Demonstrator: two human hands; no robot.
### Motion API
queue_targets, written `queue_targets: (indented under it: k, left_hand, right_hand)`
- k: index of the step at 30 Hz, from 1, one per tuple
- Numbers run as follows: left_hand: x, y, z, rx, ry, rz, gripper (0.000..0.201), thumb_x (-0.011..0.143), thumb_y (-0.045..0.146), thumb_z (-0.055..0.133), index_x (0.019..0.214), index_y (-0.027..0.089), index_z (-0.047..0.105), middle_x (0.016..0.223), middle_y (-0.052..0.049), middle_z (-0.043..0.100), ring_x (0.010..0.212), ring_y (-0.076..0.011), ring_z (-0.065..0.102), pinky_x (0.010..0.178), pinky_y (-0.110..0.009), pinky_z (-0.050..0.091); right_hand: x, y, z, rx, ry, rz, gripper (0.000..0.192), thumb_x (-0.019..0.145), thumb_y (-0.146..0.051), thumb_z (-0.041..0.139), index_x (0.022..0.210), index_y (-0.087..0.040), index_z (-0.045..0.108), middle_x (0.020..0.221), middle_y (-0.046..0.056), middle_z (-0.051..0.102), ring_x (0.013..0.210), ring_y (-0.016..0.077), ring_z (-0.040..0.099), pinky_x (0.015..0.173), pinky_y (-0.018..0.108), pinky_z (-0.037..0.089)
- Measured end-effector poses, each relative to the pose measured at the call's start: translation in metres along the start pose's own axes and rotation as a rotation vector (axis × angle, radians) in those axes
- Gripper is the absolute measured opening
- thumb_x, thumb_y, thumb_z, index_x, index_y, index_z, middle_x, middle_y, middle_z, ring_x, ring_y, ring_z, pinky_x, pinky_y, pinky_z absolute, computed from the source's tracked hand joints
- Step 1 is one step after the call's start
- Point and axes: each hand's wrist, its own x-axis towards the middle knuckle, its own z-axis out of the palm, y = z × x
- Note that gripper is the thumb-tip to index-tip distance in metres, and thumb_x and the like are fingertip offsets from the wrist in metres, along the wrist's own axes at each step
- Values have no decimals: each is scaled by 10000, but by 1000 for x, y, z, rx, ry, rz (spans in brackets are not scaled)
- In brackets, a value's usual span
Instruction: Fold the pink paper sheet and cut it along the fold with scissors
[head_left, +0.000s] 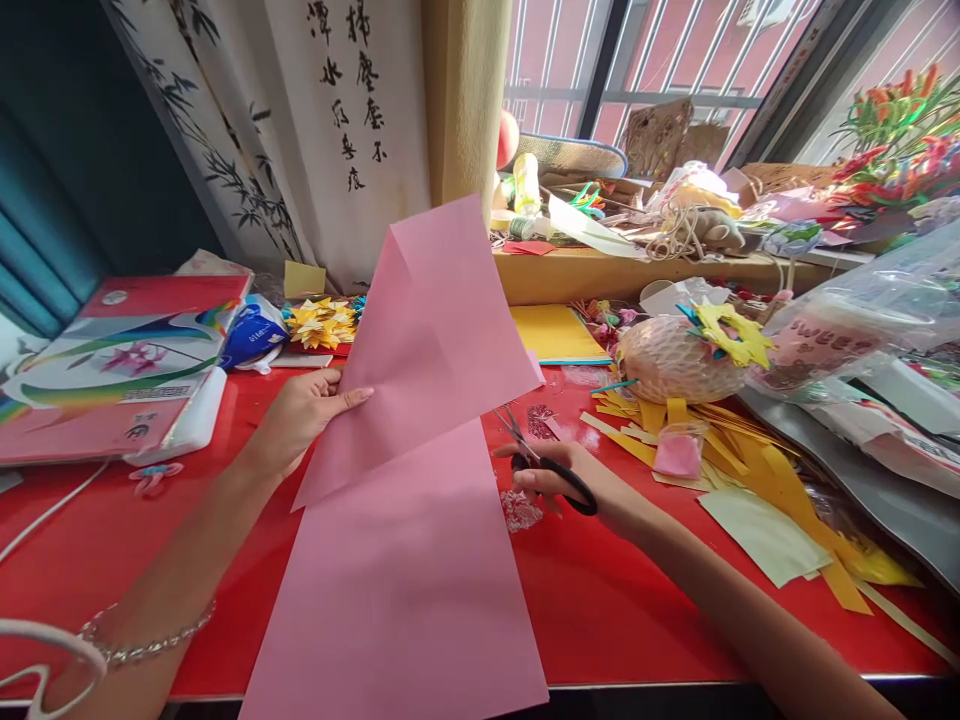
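My left hand (pixel 304 412) pinches the left edge of a folded pink paper sheet (pixel 427 340) and holds it up above the red table (pixel 622 590). A second, larger pink sheet (pixel 405 590) lies flat under it and reaches over the table's front edge. To the right of the sheets, my right hand (pixel 570 482) grips black-handled scissors (pixel 544 462). Their blades point up and left toward the raised sheet's right edge and look nearly closed.
Yellow paper strips and offcuts (pixel 757 470) litter the right side beside a foam-netted ball (pixel 667 358). A red paper pack (pixel 112 365) lies at the left. Yellow sheets (pixel 555 332) sit behind, below a cluttered window sill (pixel 645 270). A white cable (pixel 45 515) crosses the left front.
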Motion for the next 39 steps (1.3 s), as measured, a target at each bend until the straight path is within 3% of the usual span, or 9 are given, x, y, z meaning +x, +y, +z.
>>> queue_targets:
  k: [12, 30, 39]
  left_hand:
    - [-7, 2, 8, -28, -44, 28, 330, 648, 330, 733, 948, 207, 670, 940, -5, 701, 864, -218, 640, 724, -312, 558]
    - [-15, 1, 19, -16, -142, -58, 350, 645, 334, 730, 964, 205, 665, 1006, -34, 694, 855, -224, 661, 673, -274, 570]
    - [-13, -1, 18, -27, -142, -81, 345, 645, 333, 731, 965, 226, 664, 992, -27, 696, 827, -222, 668, 645, -276, 582]
  right_hand:
    - [1, -1, 5, -47, -18, 50, 533, 710, -543, 614, 1104, -184, 605, 598, -27, 481, 476, 69, 375, 423, 217, 223]
    - [5, 6, 11, 65, 9, 30, 445, 740, -517, 598, 1012, -164, 604, 665, 8, 544, 541, 92, 486, 453, 214, 340]
    - [2, -8, 20, 53, 58, 22, 345, 779, -451, 569, 890, -125, 582, 592, -12, 500, 461, 53, 412, 377, 173, 260]
